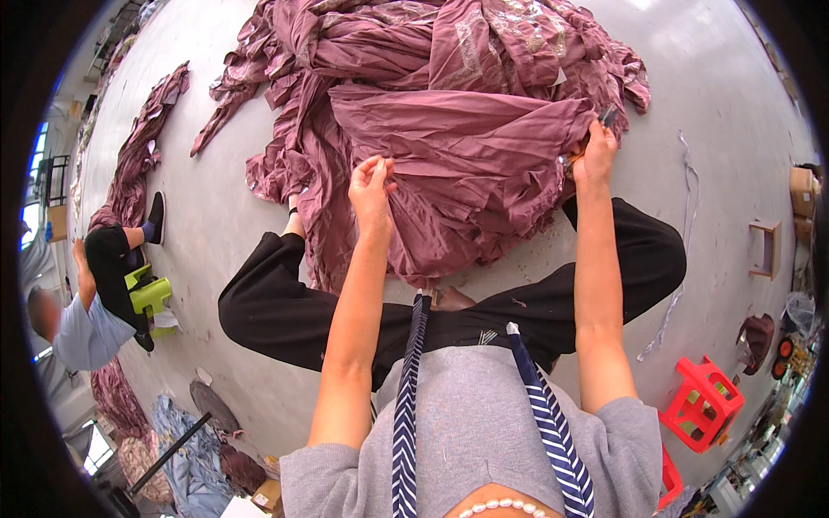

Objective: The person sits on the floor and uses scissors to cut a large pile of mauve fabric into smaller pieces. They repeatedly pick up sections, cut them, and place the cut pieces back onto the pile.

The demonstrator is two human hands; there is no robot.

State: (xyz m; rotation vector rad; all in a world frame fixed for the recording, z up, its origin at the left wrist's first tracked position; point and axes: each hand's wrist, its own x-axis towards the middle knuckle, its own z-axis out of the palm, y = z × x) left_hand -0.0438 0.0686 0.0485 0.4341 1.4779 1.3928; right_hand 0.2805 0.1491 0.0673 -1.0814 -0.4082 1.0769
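A large heap of mauve cloth (449, 129) lies on the floor in front of me, spilling over my lap between my knees. My right hand (596, 155) is closed on an edge of this cloth at the heap's right side. A small dark, metallic blade-like tool (609, 116) sticks out past its fingers; its kind is not clear. Over the cloth, to the left, my left hand (372, 187) is raised with thumb and fingers pinched together. Whatever is between those fingertips, if anything, is too small to make out. Between my hands the cloth stretches in folds.
At the left a person (91, 319) sits on a green stool (151, 295) beside a long strip of mauve cloth (138, 147). Red plastic stools (704, 404) stand at the lower right. A pale ribbon (688, 198) lies on the grey floor. Blue cloth (186, 457) lies lower left.
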